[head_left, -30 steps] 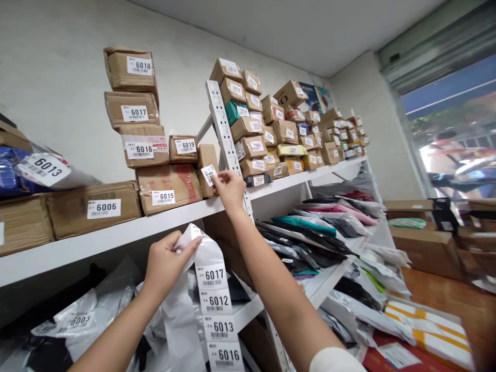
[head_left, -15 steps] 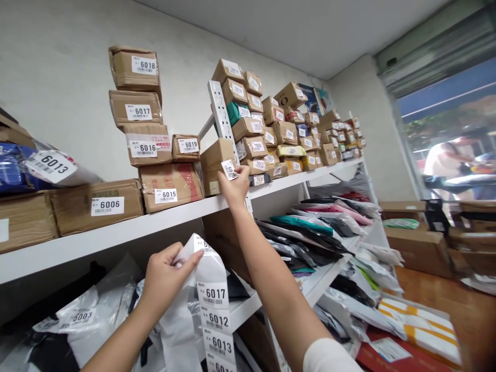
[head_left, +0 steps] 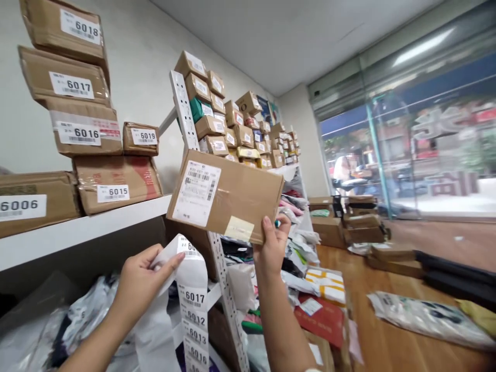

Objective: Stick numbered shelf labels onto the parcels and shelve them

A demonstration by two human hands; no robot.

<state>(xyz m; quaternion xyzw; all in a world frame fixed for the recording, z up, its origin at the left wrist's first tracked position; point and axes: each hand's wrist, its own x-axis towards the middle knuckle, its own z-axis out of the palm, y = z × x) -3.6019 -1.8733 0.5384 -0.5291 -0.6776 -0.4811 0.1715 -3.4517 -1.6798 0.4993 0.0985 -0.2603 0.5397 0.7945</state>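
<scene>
My right hand (head_left: 273,243) grips the lower corner of a brown cardboard parcel (head_left: 240,194) with a white shipping label, held in the air in front of the white shelf (head_left: 77,230). My left hand (head_left: 141,276) pinches the top of a long strip of numbered stickers (head_left: 194,305) reading 6017, 6012, 6013, 6016, which hangs down below the shelf. On the shelf's left stand stacked boxes labelled 6018 (head_left: 64,31), 6017 (head_left: 64,80), 6016 (head_left: 83,129), 6019 (head_left: 140,138), 6015 (head_left: 116,183) and 6006 (head_left: 36,201).
A perforated white upright (head_left: 185,116) divides the shelf; several labelled boxes (head_left: 236,129) are piled beyond it. Plastic mailer bags (head_left: 77,320) fill the lower shelves. Cartons (head_left: 360,222) and mailers (head_left: 426,315) lie on the wooden floor. A person (head_left: 343,173) stands outside the glass front.
My right hand has pulled the brown parcel off the upper shelf and now holds it out in front. The view has swung right. My left hand still holds the sticker strip.
</scene>
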